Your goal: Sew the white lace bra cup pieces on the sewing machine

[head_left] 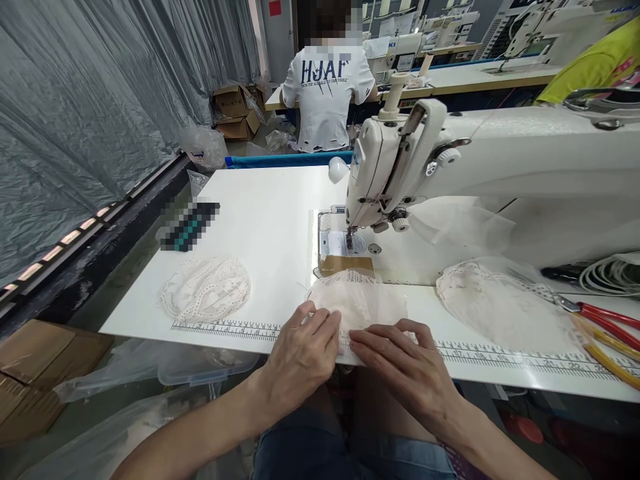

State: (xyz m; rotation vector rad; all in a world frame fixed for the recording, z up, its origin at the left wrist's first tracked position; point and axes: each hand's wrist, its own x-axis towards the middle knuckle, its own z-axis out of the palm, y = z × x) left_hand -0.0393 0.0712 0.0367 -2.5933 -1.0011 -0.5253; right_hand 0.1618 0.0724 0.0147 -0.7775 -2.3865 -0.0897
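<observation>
A pale cream lace piece (361, 297) lies on the white sewing table (270, 213) at its front edge, just in front of the needle plate (345, 245) of the white sewing machine (450, 167). My left hand (299, 357) pinches the near left edge of the lace with closed fingers. Beside it, my right hand (400, 363) presses the near right edge with its fingers together. Both hands rest over the printed ruler (225, 328) along the table's front.
Two lace piles lie on the table, one at the left (205, 290) and one at the right (493, 300). Red-handled scissors (603, 319) and white cords (613, 275) sit far right. A dark box (190, 225) lies left. A seated person's back (327, 93) shows beyond. Cardboard (35, 373) and plastic bags lie on the floor.
</observation>
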